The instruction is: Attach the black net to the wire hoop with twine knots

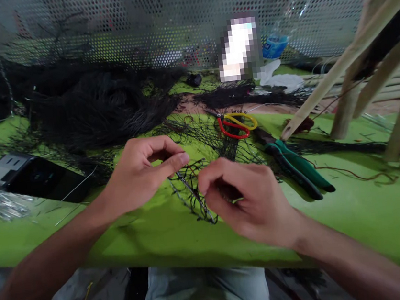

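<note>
Step in hand looks like fine fingerwork on the black mesh (188, 200), low on the green table (123, 240) between the hands. Left hand (145, 173): thumb and forefinger tips close together by its far end; can't tell if they grip. Right hand (249, 200): fingers curled beside it, hold hidden, can't tell. Next move likely calls for a light, precise pinch. Mesh: small, open, knotty, loose ends, straight dark wire (202, 204) running along it.
</note>
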Action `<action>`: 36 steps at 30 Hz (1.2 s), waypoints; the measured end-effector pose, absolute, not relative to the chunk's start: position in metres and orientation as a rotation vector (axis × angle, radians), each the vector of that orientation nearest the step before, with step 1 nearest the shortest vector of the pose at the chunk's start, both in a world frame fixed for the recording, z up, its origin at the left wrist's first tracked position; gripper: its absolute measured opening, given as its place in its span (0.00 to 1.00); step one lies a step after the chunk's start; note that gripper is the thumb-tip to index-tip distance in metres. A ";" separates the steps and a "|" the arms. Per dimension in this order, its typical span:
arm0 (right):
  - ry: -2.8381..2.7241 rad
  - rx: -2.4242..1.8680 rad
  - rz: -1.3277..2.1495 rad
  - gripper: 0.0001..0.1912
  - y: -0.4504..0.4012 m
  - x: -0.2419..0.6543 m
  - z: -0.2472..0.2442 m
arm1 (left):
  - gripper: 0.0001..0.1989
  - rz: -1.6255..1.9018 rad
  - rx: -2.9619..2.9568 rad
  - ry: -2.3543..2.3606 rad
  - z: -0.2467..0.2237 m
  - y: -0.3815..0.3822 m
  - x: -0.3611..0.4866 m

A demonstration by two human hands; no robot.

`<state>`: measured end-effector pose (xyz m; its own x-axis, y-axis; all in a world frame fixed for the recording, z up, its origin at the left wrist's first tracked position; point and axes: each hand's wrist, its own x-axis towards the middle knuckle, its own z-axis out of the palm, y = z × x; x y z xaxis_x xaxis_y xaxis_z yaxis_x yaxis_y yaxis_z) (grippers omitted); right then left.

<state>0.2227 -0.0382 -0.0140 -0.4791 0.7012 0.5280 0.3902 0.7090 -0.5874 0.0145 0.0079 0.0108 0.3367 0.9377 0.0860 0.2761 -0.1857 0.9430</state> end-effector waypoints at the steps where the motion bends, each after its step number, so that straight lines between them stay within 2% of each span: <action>1: -2.103 -0.846 0.515 0.10 -0.036 0.225 -0.012 | 0.09 0.892 1.656 1.076 0.011 0.010 0.013; 3: -2.079 -0.896 0.456 0.09 -0.030 0.229 -0.008 | 0.07 0.850 1.600 1.036 0.011 0.014 0.009; 8: -2.236 -0.828 -0.051 0.09 -0.017 0.235 -0.008 | 0.05 0.635 1.490 0.983 0.006 0.021 0.003; 14: -2.137 -0.905 -0.195 0.08 -0.022 0.233 -0.013 | 0.03 0.552 1.393 0.906 0.006 0.020 0.002; 21: -1.995 -0.817 0.063 0.13 -0.027 0.224 -0.016 | 0.06 0.516 1.464 0.955 0.008 0.016 0.007; 27: -2.016 -0.642 0.452 0.18 -0.022 0.225 -0.014 | 0.07 0.512 1.431 0.916 0.006 0.015 0.008; 36: -2.051 -0.677 0.532 0.13 -0.020 0.230 -0.014 | 0.06 0.437 1.352 0.942 0.009 0.016 0.005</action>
